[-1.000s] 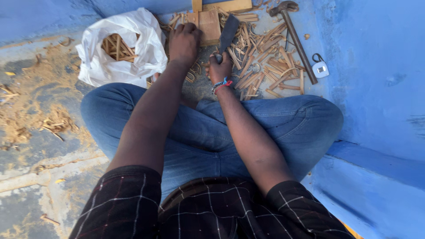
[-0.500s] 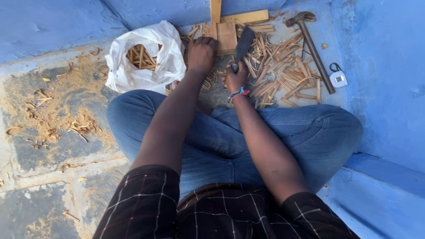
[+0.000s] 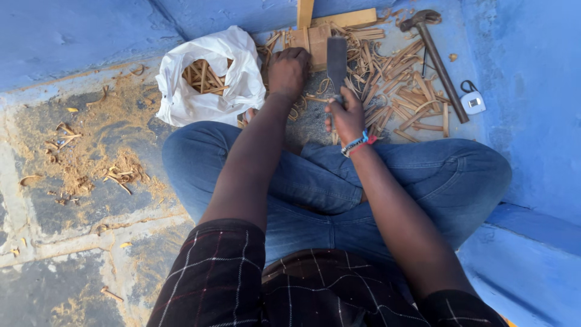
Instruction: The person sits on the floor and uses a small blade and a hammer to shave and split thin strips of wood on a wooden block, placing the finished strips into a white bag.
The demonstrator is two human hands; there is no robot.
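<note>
I see the right hand (image 3: pixel 346 118) with its fingers wrapped tight round the handle of one broad chisel (image 3: pixel 336 59), the flat steel blade standing upright above the fist. A beaded band sits on that wrist. The left hand (image 3: pixel 288 72) is curled, fingers pressed together and bent down onto the floor litter just left of the blade; I cannot tell whether they pinch a piece. Both hands work close together, the blade between them and the wooden block (image 3: pixel 315 39) at the wall.

Around them lies a heap of wood strips (image 3: pixel 402 94), too many to count, spread mostly to the right of the chisel. I count one hammer (image 3: pixel 437 57), lying lengthwise on the blue floor beyond the strips, head away from me. Just beside its handle end rests one small white tape measure (image 3: pixel 472 102). To the left of the left hand sits one white plastic bag (image 3: pixel 233 79), open, holding more wood pieces. Further left, sawdust and a few shavings (image 3: pixel 118 172) scatter over the stone floor (image 3: pixel 60 212). The legs, in blue jeans, are crossed under both forearms.
</note>
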